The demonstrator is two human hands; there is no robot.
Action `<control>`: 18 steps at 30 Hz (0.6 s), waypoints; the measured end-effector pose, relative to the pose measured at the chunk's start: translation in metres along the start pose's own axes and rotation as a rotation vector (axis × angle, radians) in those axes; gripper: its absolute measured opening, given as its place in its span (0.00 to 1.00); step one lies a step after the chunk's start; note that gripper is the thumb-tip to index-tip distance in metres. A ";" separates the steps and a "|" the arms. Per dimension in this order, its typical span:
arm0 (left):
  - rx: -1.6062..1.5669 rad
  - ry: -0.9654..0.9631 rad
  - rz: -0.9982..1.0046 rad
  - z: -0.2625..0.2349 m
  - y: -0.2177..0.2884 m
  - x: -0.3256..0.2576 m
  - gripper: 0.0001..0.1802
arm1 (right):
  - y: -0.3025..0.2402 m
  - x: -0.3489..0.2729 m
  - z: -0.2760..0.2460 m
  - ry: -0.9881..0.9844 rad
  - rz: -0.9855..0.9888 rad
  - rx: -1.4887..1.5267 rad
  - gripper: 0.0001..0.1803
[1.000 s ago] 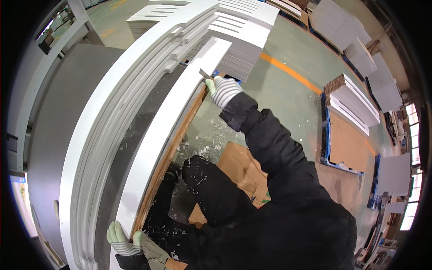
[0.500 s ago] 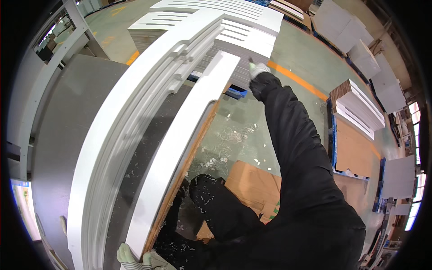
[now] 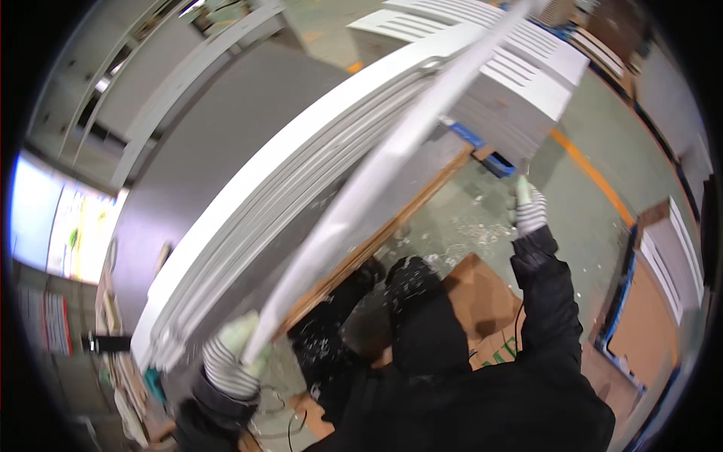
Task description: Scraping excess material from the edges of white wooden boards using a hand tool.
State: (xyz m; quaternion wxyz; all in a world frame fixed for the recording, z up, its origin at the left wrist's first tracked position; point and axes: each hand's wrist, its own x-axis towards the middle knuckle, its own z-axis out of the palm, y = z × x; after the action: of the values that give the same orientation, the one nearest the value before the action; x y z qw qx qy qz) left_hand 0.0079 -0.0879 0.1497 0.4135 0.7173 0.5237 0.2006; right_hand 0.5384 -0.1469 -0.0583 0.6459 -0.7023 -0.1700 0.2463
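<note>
My left hand (image 3: 235,350), in a pale glove with a striped cuff, is closed round the near end of a long white board (image 3: 376,173). The board is tilted up on edge, blurred by motion, and runs away to the upper right. My right hand (image 3: 529,203), gloved alike, is apart from the board, out to its right. Its fingers are closed, and a small slim dark tip pokes up from them; its kind I cannot make out. Left of the board, several long white grooved boards (image 3: 301,143) lie side by side on the grey tabletop (image 3: 226,105).
The table has a brown wooden edge (image 3: 376,237) on my side. Beyond it, slotted white panels (image 3: 520,75) are stacked on a blue pallet (image 3: 493,158). Cardboard (image 3: 482,294) and pale shavings (image 3: 482,237) lie on the floor. Another pallet stack (image 3: 655,279) stands at the right.
The held board has been lifted and turned up on edge from lying flat at the table's edge. My right hand has drawn back nearer to me. The view has swung left.
</note>
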 end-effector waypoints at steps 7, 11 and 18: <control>-0.238 0.406 0.603 -0.089 0.123 0.000 0.26 | -0.079 -0.119 0.054 -0.264 -0.199 -0.011 0.15; -0.670 0.434 0.513 -0.109 0.143 -0.020 0.35 | -0.116 -0.194 0.093 -0.626 -0.521 0.091 0.34; -1.032 0.689 0.486 -0.091 0.018 -0.062 0.18 | -0.086 -0.170 0.117 -0.672 -0.787 -0.096 0.34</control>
State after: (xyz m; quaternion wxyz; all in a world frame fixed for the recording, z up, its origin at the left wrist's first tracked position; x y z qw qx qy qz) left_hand -0.0700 -0.1116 0.2261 0.4560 0.4199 0.2861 0.7307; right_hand 0.3398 -0.1358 0.0433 0.5666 -0.4962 -0.6302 0.1887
